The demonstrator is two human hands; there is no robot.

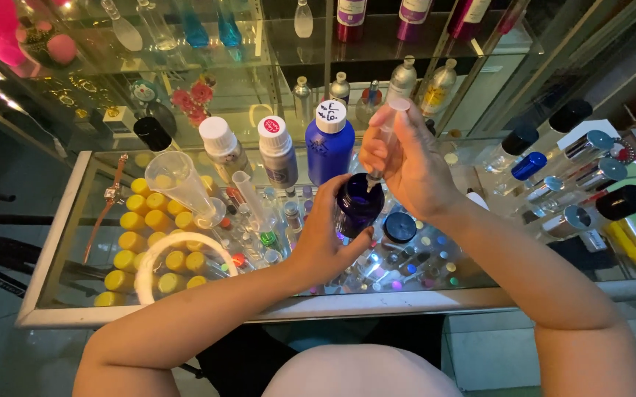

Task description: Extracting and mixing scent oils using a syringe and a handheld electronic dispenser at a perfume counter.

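A: Left hand (pixel 323 242) is clamping a small dark blue bottle (pixel 358 204), holding it just above the glass surface (pixel 75 220).

B: Right hand (pixel 406 165)?

A: Closed on a clear syringe (pixel 390 129), tip sitting at the bottle's mouth. Uncapped black lid (pixel 400 227) is lying just beside.
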